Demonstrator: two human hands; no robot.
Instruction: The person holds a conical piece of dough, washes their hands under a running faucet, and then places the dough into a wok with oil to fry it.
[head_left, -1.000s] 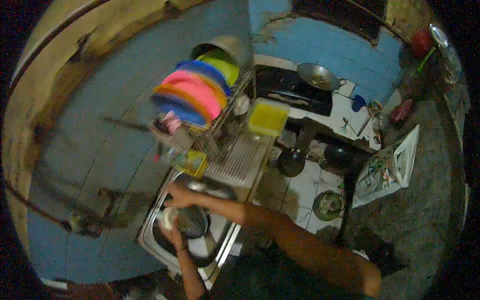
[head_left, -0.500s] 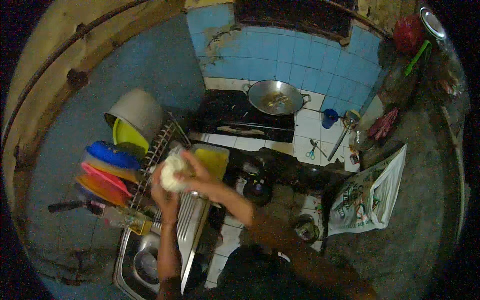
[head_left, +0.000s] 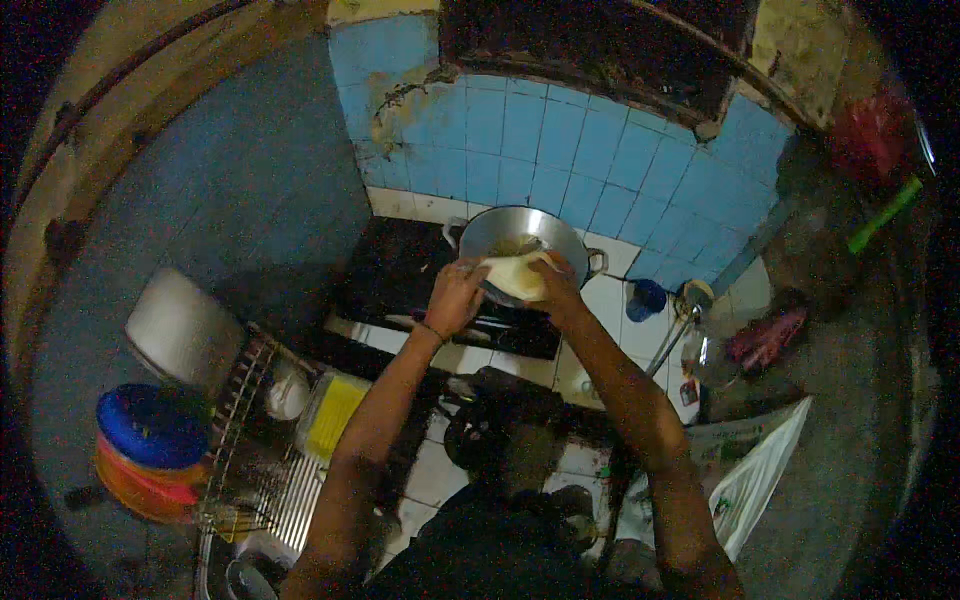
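Both my hands are raised over the near side of a metal wok (head_left: pixel 535 222) on the stove. Between them they hold a pale, flattened piece of dough (head_left: pixel 515 278), stretched like a sheet. My left hand (head_left: pixel 459 298) grips its left edge with fingers closed. At the opposite edge, my right hand (head_left: pixel 556 288) is closed on it, the fingers partly hidden and blurred. The dough covers part of the wok's opening. Inside the wok, behind the dough, something yellowish-brown shows dimly.
The black stove (head_left: pixel 385 275) lies left of the wok. To its right are a blue cup (head_left: pixel 646 298) and a long-handled ladle (head_left: pixel 690 300). At lower left stand a dish rack (head_left: pixel 240 400), colourful bowls (head_left: pixel 150 425), a yellow tray (head_left: pixel 338 415) and a whitish round thing (head_left: pixel 288 393).
My hands have moved right and forward from beside the dish rack to over the wok. The pale dough, bunched up between them before, is now spread flat. The view has shifted too.
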